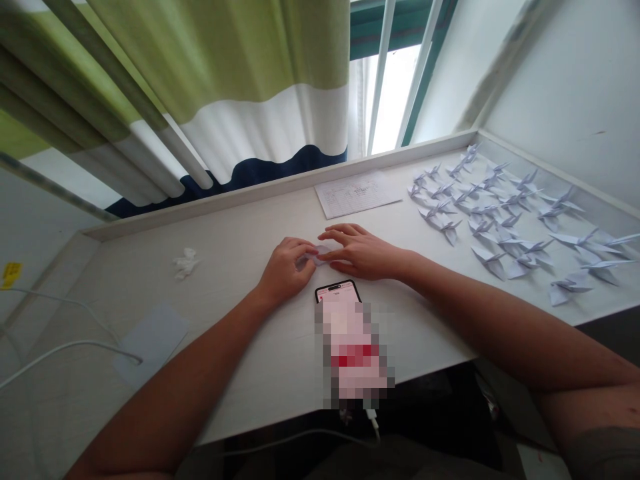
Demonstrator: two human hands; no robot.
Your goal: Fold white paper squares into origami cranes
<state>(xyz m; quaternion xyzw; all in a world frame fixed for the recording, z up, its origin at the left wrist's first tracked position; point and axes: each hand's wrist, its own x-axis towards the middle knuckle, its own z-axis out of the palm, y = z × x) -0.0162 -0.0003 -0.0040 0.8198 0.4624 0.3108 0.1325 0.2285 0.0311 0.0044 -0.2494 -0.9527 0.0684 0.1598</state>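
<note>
A small piece of folded white paper (323, 253) lies on the white desk between my hands, partly hidden by my fingers. My left hand (289, 267) has its fingers curled and holds the paper's left side. From the right, my right hand (363, 252) reaches over with its fingers apart, a fingertip touching the paper. Just below the hands, a phone (345, 327) lies face up, its screen mostly blurred out. Many folded paper cranes (500, 220) stand in loose rows on the right part of the desk.
A printed sheet (357, 193) lies at the back of the desk (240, 247). Crumpled tissue (185, 264) and a white paper piece (150, 340) are on the left, near a white cable (75, 345). A charging cable (371, 417) hangs over the front edge. Curtains (225, 80) hang behind.
</note>
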